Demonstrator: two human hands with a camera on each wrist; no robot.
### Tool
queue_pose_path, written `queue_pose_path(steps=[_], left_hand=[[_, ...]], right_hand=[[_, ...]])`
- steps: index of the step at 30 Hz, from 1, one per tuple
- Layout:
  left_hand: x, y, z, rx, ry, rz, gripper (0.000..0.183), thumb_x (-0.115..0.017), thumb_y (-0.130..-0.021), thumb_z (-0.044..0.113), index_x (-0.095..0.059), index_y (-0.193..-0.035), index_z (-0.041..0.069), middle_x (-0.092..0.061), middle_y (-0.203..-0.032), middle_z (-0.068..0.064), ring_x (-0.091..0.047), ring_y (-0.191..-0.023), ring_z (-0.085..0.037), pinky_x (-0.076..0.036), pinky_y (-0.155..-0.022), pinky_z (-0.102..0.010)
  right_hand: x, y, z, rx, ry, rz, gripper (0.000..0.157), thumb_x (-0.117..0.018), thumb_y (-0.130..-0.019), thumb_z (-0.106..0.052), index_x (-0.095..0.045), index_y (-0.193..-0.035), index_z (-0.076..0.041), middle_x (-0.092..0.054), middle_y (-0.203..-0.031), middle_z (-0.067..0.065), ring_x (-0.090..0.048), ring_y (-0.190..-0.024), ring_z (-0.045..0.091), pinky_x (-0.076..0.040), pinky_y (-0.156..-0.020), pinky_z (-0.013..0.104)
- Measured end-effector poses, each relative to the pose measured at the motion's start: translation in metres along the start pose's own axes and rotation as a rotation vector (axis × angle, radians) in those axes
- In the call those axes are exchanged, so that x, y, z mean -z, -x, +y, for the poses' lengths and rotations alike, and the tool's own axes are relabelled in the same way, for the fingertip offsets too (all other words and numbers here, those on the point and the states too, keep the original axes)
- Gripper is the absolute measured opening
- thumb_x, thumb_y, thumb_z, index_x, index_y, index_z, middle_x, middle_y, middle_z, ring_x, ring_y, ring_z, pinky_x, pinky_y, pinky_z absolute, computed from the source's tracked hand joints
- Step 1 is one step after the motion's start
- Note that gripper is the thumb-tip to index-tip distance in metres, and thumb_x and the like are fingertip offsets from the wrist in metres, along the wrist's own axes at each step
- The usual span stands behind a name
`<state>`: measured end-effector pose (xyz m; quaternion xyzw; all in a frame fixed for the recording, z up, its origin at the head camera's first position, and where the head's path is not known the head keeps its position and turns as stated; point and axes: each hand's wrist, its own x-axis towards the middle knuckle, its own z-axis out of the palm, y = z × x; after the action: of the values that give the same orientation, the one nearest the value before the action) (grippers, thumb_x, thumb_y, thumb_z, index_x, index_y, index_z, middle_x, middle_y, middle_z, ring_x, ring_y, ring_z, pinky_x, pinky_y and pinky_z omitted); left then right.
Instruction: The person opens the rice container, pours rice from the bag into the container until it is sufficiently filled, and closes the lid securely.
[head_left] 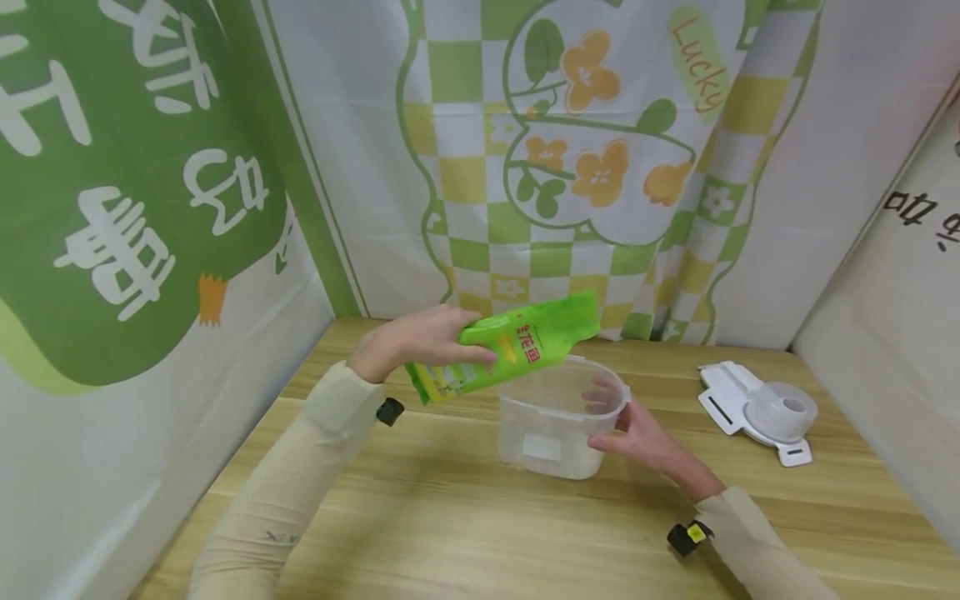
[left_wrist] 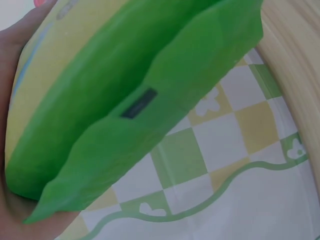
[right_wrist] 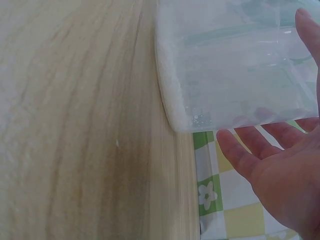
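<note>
Green bag (head_left: 532,342), mid-frame, slanted above clear tub (head_left: 517,425); fingers of left hand (head_left: 427,337) round bag, right hand (head_left: 641,433) gripping tub. White lid (head_left: 757,412), frame right, off. Pale layer (right_wrist: 172,85) at tub's base: filling seemingly begun, unfinished.

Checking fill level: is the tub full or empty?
Mostly empty: right wrist view shows a thin whitish layer along the bottom of the tub, see-through above. Can't tell what the layer is.

Bag (head_left: 517,340) partly above container (head_left: 564,429); container on table (head_left: 480,542), lid (head_left: 757,408) right of it; cloth (head_left: 555,150) behind table.
</note>
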<state>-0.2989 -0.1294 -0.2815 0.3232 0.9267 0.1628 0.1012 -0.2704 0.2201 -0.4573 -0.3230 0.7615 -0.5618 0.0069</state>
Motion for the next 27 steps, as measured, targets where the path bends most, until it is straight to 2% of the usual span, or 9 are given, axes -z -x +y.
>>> queue_pose_path(steps=[6,15,20,27], left_hand=[[0.002,-0.002,0.002,0.001,-0.011,-0.024,0.043,-0.058,-0.092,0.057,-0.06,-0.108,0.017,-0.068,-0.086,0.003,-0.061,-0.066,-0.01,-0.052,-0.064,-0.028],[0.004,-0.004,0.006,0.004,-0.009,-0.062,0.044,-0.06,-0.092,0.055,-0.061,-0.114,0.017,-0.068,-0.092,0.004,-0.061,-0.07,-0.01,-0.052,-0.065,-0.027],[0.007,-0.005,0.011,-0.001,-0.021,-0.079,0.045,-0.061,-0.092,0.055,-0.061,-0.117,0.017,-0.068,-0.092,0.004,-0.059,-0.068,-0.01,-0.052,-0.065,-0.027],[0.009,-0.007,0.013,-0.007,-0.053,-0.083,0.042,-0.06,-0.092,0.055,-0.061,-0.112,0.018,-0.066,-0.085,0.004,-0.053,-0.063,-0.009,-0.049,-0.065,-0.027]], right_hand=[[0.001,-0.001,-0.001,0.003,0.014,0.003,0.086,-0.076,-0.08,0.002,-0.024,-0.148,0.001,-0.046,-0.139,0.035,-0.048,-0.123,0.055,-0.051,-0.094,0.028],[0.001,0.0,0.0,-0.006,0.016,-0.001,0.086,-0.075,-0.08,0.003,-0.024,-0.149,0.0,-0.046,-0.139,0.035,-0.049,-0.123,0.054,-0.052,-0.095,0.039],[0.001,0.0,-0.001,0.004,0.014,0.002,0.085,-0.076,-0.08,0.003,-0.025,-0.148,0.001,-0.046,-0.139,0.035,-0.049,-0.122,0.054,-0.052,-0.094,0.035],[0.0,0.0,-0.001,-0.001,0.004,-0.012,0.086,-0.076,-0.08,0.002,-0.024,-0.149,0.001,-0.045,-0.14,0.035,-0.048,-0.123,0.054,-0.051,-0.095,0.031]])
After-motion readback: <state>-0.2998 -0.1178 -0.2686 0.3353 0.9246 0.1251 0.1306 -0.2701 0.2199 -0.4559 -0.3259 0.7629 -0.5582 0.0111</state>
